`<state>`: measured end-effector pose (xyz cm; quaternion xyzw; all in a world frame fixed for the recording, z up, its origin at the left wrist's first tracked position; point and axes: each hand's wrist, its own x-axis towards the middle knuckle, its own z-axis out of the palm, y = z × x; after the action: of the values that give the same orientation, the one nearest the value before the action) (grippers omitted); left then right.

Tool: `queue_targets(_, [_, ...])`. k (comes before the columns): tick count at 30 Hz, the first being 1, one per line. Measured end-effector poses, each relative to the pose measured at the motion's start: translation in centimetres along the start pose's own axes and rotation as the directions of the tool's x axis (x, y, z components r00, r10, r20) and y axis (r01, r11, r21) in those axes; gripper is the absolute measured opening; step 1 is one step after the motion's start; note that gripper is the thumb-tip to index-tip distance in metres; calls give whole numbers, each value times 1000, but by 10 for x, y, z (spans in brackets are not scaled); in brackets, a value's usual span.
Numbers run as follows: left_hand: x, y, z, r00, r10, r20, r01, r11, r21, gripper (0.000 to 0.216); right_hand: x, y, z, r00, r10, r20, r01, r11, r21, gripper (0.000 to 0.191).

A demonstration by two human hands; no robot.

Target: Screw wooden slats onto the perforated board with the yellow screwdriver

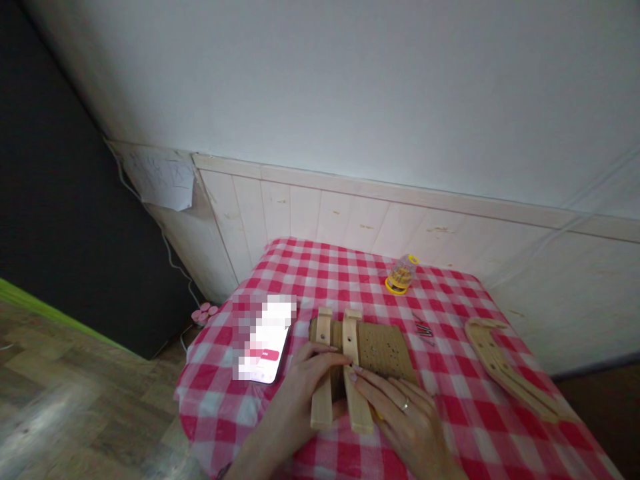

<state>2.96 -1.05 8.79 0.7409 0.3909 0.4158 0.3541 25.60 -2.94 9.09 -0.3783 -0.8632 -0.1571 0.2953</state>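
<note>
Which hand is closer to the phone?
Left. The left hand is just beside the phone, not touching it; the right hand is farther off, at the right-hand wooden bar.

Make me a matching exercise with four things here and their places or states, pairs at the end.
1. phone
2. two wooden bars
3. plastic tub
4. ring

A. near the wall, partly yellow
B. on the right hand
C. lit, beside the left hand
D. touched by both hands

Pairs: 1-C, 2-D, 3-A, 4-B
</note>
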Motion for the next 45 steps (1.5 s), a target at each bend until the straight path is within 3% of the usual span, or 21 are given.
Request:
queue_targets(11, [9, -27, 8, 976, 210, 50, -214, 973, 91, 47, 11, 0, -4, 995, -28, -101, 30, 999, 14, 45])
queue_targets(18, [10, -29, 6, 975, 199, 94, -213, 962, 169, 47, 4, 1, -2, 997, -30, -72, 31, 999, 11, 45])
queue_targets(25, [10, -33, 10, 973, 222, 67, -231, 948, 219, 46, 3, 0, -1, 996, -28, -87, 28, 1000, -5, 43])
queue_targets(31, [10, -29, 3, 959, 262, 106, -278, 943, 184, 42, 8, -3, -3, 995, -29, -97, 28, 1000, -5, 45])
queue_targets(37, [10, -46, 15, 961, 272, 54, -277, 937, 213, 34, 13, -5, -6, 994, -8, -113, 10, 1000, 14, 45])
queue_targets(40, [10, -50, 18, 970, 233, 77, -244, 944, 223, 37, 15, -6, -7, 993, -5, -118, 6, 1000, 13, 45])
queue_targets(45, [11, -50, 17, 959, 270, 85, -283, 929, 238, 38, 17, -5, -7, 991, 14, -132, -11, 1000, 28, 46])
